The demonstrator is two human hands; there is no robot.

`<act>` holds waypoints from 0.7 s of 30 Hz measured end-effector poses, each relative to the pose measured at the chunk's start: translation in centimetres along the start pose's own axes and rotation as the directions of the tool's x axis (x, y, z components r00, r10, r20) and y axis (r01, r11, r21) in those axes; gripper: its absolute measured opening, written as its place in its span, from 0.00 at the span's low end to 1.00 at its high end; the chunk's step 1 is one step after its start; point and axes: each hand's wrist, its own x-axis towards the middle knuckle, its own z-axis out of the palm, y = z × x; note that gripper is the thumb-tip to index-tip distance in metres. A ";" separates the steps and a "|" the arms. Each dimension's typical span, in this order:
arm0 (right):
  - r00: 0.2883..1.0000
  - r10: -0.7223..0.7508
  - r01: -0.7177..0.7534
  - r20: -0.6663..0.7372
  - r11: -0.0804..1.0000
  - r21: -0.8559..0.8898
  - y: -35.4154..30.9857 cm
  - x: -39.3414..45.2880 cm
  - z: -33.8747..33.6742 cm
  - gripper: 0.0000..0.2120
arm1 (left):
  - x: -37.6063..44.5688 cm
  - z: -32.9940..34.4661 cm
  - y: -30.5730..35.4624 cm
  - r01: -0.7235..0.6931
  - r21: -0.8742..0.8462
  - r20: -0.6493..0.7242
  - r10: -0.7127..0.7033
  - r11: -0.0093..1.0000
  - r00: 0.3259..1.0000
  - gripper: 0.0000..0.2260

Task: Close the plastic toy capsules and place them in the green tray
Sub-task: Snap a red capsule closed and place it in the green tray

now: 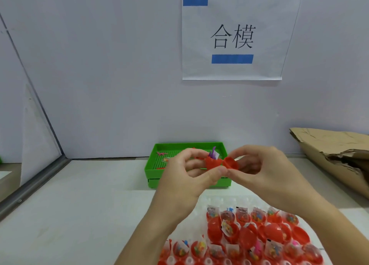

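A white desk point(79, 214) meets a pale wall bearing a paper sign point(235, 37); crumpled cardboard point(335, 154) lies at the right. A green tray point(153, 164) sits at the desk's far edge with a few small toys inside. Near the person, a clear sheet holds rows of open red capsules point(249, 236) with toys and slips in them. Above the tray's front, the left hand point(191, 176) pinches a red capsule half point(212, 162) with a purple toy poking out, while the right hand point(265, 170) pinches the red cap point(231, 162) just beside it; each grip is curled tight.
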 end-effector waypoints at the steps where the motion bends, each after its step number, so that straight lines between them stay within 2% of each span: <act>1: 1.000 -0.011 0.011 0.002 1.000 -0.011 -0.1 -0.1 0.1 0.10 | 0.1 0.2 -0.1 -0.015 -0.006 -0.035 0.014 1.000 0.999 0.17; 4: 0.999 -0.052 0.052 0.006 0.998 -0.032 -0.3 -0.2 0.0 0.10 | 0.3 0.3 -0.4 -0.042 -0.011 -0.070 0.041 0.999 0.997 0.10; 7: 0.997 -0.068 0.070 0.027 0.995 -0.065 -0.4 -0.3 -0.8 0.11 | 0.3 0.2 -0.6 -0.051 0.020 -0.047 0.052 0.999 0.998 0.08; 10: 0.996 -0.088 0.092 0.030 0.979 -0.182 -0.5 -0.6 -2.1 0.19 | 0.2 0.3 -0.7 -0.061 0.056 0.001 0.061 0.997 0.998 0.09; 12: 0.992 -0.120 0.124 0.031 0.972 -0.197 -1.0 -0.7 -2.9 0.24 | 0.2 0.5 -0.8 -0.069 0.071 0.036 0.067 0.995 0.997 0.09; 18: 0.975 -0.176 0.197 0.135 0.968 -0.158 -1.9 -1.0 -2.5 0.19 | -0.2 1.3 -0.6 -0.117 0.121 0.109 0.104 0.986 0.989 0.10; 21: 0.971 -0.192 0.212 0.140 0.967 -0.143 -1.9 -0.8 -2.2 0.09 | -0.1 1.4 -0.7 -0.123 0.143 0.107 0.108 0.982 0.988 0.11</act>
